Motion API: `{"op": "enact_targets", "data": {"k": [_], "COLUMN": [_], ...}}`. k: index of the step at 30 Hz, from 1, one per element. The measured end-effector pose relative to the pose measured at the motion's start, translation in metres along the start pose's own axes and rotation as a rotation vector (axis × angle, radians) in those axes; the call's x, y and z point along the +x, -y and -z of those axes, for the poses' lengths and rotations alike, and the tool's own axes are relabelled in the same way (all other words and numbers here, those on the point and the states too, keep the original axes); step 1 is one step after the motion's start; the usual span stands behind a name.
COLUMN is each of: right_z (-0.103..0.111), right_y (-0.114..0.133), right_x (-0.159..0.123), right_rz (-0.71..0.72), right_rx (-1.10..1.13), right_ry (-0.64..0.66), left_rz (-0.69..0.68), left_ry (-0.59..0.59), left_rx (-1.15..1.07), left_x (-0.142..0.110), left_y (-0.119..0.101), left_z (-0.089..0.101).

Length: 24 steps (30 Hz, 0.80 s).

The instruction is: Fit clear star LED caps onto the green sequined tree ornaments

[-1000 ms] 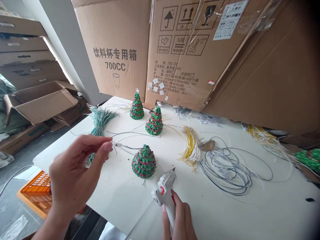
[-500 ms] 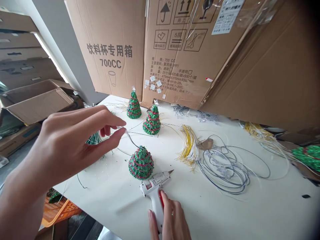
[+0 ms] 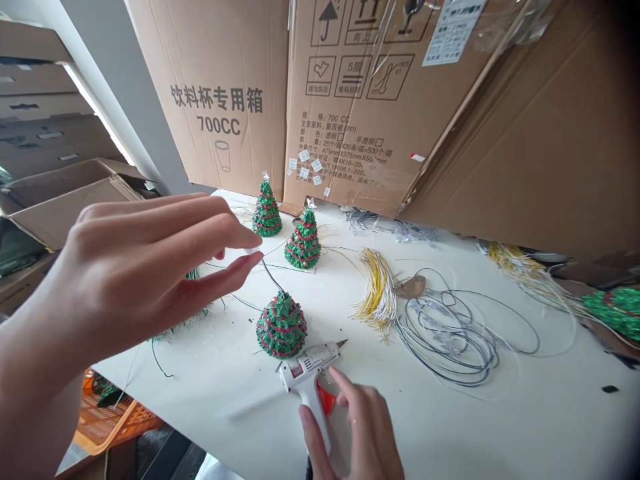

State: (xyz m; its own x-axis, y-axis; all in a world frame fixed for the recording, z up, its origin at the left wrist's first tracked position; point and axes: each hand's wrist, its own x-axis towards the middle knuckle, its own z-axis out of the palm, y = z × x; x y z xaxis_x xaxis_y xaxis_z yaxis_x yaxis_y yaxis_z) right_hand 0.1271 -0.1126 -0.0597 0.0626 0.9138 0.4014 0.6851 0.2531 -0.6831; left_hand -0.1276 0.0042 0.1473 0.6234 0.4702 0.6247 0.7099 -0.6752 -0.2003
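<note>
My left hand [image 3: 145,267] pinches a small clear plastic piece [image 3: 254,251] between thumb and fingertips. From it a thin dark wire [image 3: 273,275] runs down to the top of a small green Christmas tree [image 3: 281,327] with red garland, upright on the table. Just in front of that tree lies a white glue gun [image 3: 311,365] with a red trigger, its nozzle pointing right. Beside its handle is my right hand [image 3: 367,420], thumb and index finger spread apart; the thumb is close to the handle, and whether it touches I cannot tell.
Two more trees [image 3: 267,210] with clear stars on top stand farther back. To the right lie a bundle of yellow and white wires [image 3: 376,293] and a loose coil of wire [image 3: 450,340]. Large cardboard boxes [image 3: 230,60] wall the rear; an orange basket [image 3: 117,423] sits below the left edge.
My right hand has let go of the glue gun and moved slightly right, its fingers spreading. My left hand has shifted a little right with the clear piece, and the wire now looks straighter.
</note>
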Motion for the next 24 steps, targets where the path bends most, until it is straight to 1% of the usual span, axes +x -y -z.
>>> {"op": "enact_targets", "data": {"k": [2,4,6,8,9,11,14,18,21,24], "right_z": [0.005,0.002,-0.008,-0.021,-0.027,-0.033,-0.028,-0.005,0.015,0.033], "right_y": [0.012,0.021,0.027,0.030,0.031,0.033,0.037,0.042,0.041,0.038], "right_x": [0.033,0.066,0.094,0.111,0.116,0.121,0.125,0.139,0.155,0.170], "right_rz": [0.009,0.073,0.094,0.060,0.041,0.028,0.030,0.043,0.132,0.217], "right_rx": [0.100,0.187,0.282,0.371,0.402,0.430,0.439,0.433,0.375,0.318], "right_ry": [0.043,0.101,0.254,0.403,0.452,0.495,0.475,0.389,0.299,0.240], "left_rz": [-0.002,-0.010,-0.038,-0.072,-0.088,-0.099,-0.098,-0.072,-0.034,0.078], "left_ry": [-0.006,-0.007,-0.004,0.001,0.002,0.011,0.008,-0.060,-0.137,-0.238], "left_rx": [-0.014,-0.038,-0.067,-0.094,-0.105,-0.110,-0.076,-0.036,-0.027,-0.061], "left_x": [0.004,0.009,0.016,0.023,0.027,0.033,0.039,0.045,0.050,0.058], "left_y": [0.000,-0.001,-0.002,-0.003,-0.003,-0.003,-0.002,-0.001,-0.005,-0.012], "left_z": [0.001,0.002,0.003,0.003,0.002,0.003,0.006,0.017,0.025,0.025]}}
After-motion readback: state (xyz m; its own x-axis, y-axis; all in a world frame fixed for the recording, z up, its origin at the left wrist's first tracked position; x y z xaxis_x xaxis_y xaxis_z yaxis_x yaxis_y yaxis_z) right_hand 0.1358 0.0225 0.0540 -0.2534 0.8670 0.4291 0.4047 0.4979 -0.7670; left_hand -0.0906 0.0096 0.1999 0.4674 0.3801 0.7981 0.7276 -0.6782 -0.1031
